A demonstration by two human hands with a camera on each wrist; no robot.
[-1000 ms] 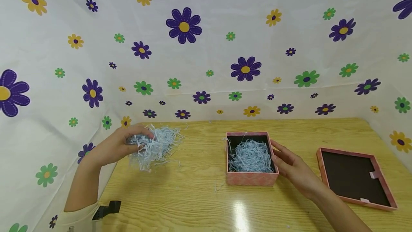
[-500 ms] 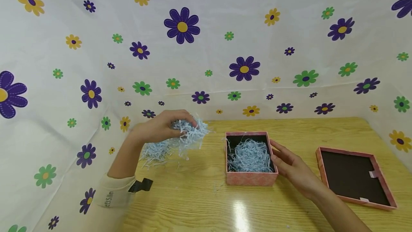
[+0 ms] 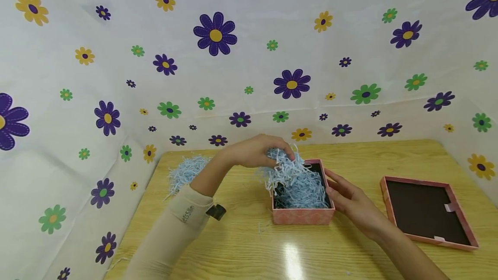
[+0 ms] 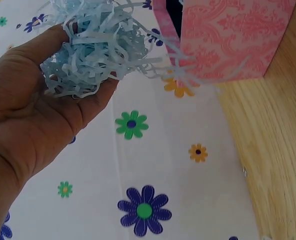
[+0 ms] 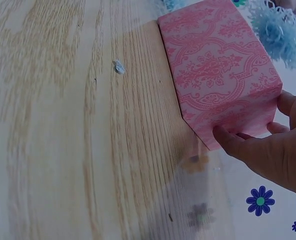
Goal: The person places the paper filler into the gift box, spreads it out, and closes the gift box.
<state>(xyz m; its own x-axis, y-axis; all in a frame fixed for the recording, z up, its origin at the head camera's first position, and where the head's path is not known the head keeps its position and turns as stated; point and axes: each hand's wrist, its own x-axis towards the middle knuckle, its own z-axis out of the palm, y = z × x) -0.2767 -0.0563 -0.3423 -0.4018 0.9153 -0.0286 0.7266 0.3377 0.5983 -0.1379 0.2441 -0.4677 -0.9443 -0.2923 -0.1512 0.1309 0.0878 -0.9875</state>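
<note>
Well to the left of the pink damask-patterned box (image 3: 303,216), a loose heap of pale-blue shredded paper (image 3: 186,172) lay on the wood-grain table (image 3: 241,249), partly hidden by the left forearm. A cream sleeve (image 3: 167,241) with a black strap (image 3: 216,211) at its cuff slanted up toward the box's far left corner.

There the left hand (image 3: 256,150) gripped a clump of shredded paper (image 3: 285,168) between thumb and curled fingers, above the box's left rim. The clump was roundish, with no clear long axis, and strands trailed from it toward the box; whether any touched the wall, I could not tell. From this hand the box's mouth lay down and to the right. The left hand was the one nearer the clump.

Inside the box sat a nest of shredded paper (image 3: 305,191), with black lining showing around it. Against the box's right wall rested the right hand (image 3: 355,202), empty, its fingers fairly straight and the thumb apart from them. Farther right of the box, a shallow pink-rimmed lid (image 3: 424,211) lay with its black inside upward.
</note>
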